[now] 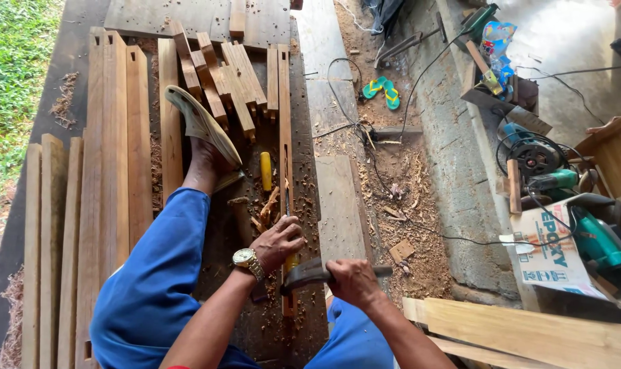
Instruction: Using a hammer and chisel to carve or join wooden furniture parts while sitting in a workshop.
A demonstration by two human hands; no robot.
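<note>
outdoor carpentry floor, sawdust and shavings everywhere. narrow wooden rail runs 12 to 6 between the knees, mortise slot partly cut. left hand closed around a chisel set upright on it; right hand gripping a hammer. judged: chopping the mortise; next calls for a square strike. yellow-handled chisel at 12, power tools at 3.

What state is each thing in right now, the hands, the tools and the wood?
Left hand: closed around a yellow-handled chisel, held upright on the narrow plank.
Right hand: grip closed on the hammer, head by the chisel top.
Narrow plank: lying flat, slot cut along it, chips beside it.
Spare yellow chisel: lying loose.
Long planks: laid side by side.
Flip-flops: off, on sawdust.
Circular saw: idle on the ledge.
</note>
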